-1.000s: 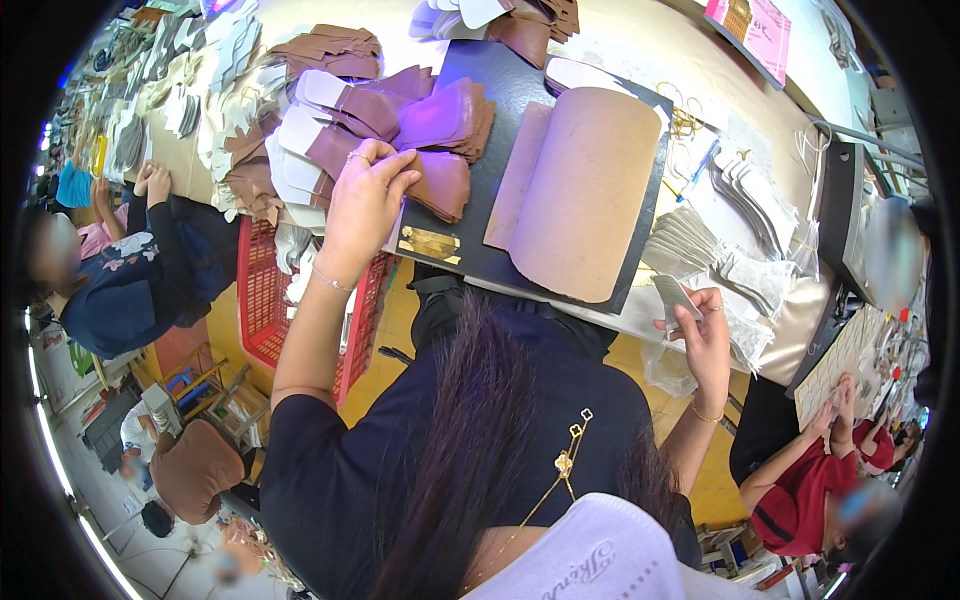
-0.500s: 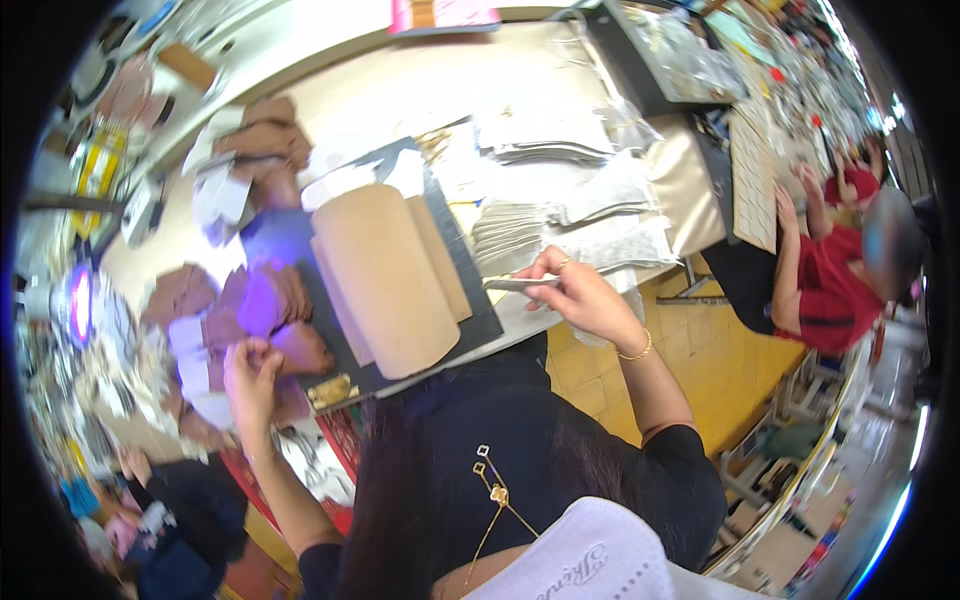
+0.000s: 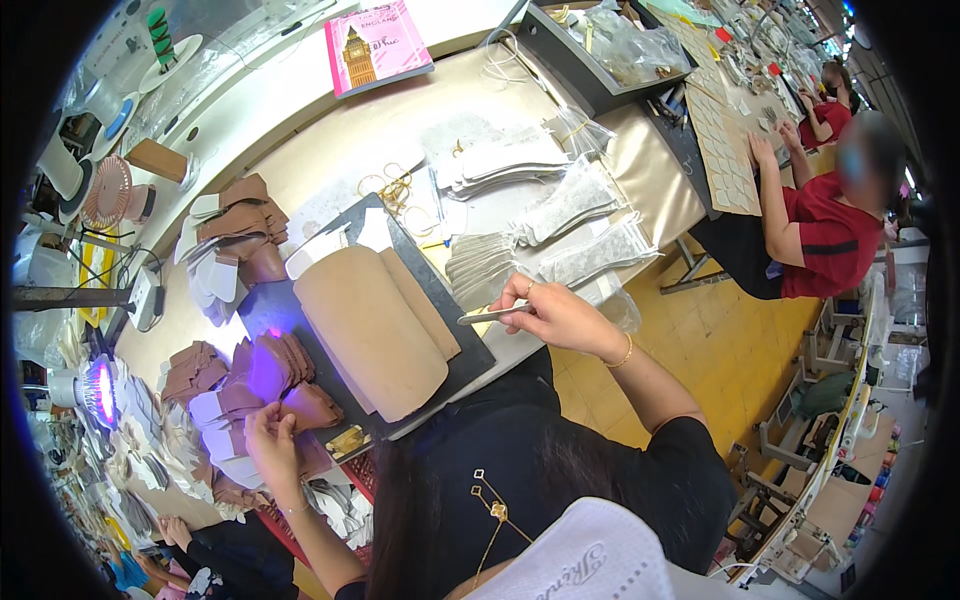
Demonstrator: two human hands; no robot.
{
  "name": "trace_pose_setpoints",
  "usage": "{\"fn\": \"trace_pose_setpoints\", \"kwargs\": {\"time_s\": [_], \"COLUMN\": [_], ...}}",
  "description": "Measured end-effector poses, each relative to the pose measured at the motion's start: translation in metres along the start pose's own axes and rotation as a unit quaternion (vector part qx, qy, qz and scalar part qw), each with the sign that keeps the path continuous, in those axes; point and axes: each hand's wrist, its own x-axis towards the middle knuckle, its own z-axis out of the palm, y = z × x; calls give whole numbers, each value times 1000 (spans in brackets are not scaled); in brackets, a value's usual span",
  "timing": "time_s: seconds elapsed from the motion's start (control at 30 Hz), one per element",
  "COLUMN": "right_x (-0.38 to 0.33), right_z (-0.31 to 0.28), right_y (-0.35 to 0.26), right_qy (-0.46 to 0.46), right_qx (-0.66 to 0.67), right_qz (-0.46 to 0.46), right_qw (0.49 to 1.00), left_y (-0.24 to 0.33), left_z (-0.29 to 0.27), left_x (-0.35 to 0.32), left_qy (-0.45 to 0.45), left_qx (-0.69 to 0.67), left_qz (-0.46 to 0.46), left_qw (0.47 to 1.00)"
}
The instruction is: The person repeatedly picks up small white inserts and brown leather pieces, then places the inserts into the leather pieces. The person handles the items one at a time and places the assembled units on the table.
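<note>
My right hand (image 3: 552, 317) grips a thin flat metal tool (image 3: 485, 318), its tip pointing left over the board's right edge. My left hand (image 3: 272, 445) is curled with thumb and fingertips close together, beside a fanned stack of brown leather-like pieces (image 3: 312, 405). Whether something small sits between those fingertips is too small to tell. Between the hands, a large tan curved sheet (image 3: 370, 330) lies over other tan sheets on a dark board (image 3: 470, 350). Small yellowish scraps (image 3: 349, 441) rest at the board's near left corner.
More brown and white pieces (image 3: 235, 240) are stacked at the far left, near a glowing purple lamp (image 3: 102, 392). Grey-white strips (image 3: 485, 265) lie right of the board. A pink notebook (image 3: 378, 48) and a black box (image 3: 605, 60) stand behind. Co-worker in red (image 3: 830, 225) sits at right.
The view has shifted, and the picture is sharper now. Both hands keep nearly the same places: the left by the brown pieces, the right still holding the flat metal tool.
</note>
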Motion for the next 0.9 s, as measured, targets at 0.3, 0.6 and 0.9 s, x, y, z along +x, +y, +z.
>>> {"fn": "trace_pose_setpoints", "kwargs": {"time_s": [0.3,0.6,0.9], "right_x": [1,0,4], "right_z": [3,5,4], "right_y": [-4,-7,-9], "right_qy": [10,8,8], "right_qx": [-17,-25,-41], "right_qz": [-15,-14,-25], "right_qw": [1000,1000,999], "left_y": [-6,7,15], "left_z": [2,-2,-36], "left_x": [0,2,-8], "left_qy": [16,48,-190], "left_qx": [-62,68,-241], "left_qz": [-10,118,-74], "left_qw": [998,990,949]}}
